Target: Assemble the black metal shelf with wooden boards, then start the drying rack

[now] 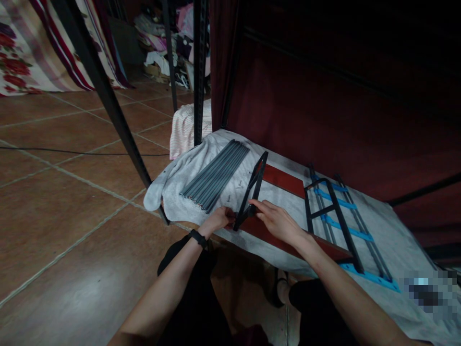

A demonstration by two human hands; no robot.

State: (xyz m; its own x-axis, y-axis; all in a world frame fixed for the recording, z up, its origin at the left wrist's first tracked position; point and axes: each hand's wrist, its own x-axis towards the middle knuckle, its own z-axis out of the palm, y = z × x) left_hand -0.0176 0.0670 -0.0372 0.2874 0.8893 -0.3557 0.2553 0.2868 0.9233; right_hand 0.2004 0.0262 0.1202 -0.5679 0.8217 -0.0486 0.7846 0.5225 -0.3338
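My right hand (279,221) grips the near part of a black metal frame (256,185), thumb and fingers closed on its bar. The frame stands tilted at the left end of two reddish-brown boards, a far board (284,180) and a near board (268,236). Close to the frame's lower corner, my left hand (220,219) has its fingers pinched together; what they hold is too small or hidden to make out. At the boards' right end stands a second black metal frame (333,209). Several small screws (240,183) lie on the cloth left of the first frame.
A row of grey tubes (216,175) lies on the grey cloth (169,187) at left. Blue crosspieces (351,234) with grey tubes are to the right. Black posts (108,101) rise at the bed's left end. A dark cable (82,153) crosses the tiled floor.
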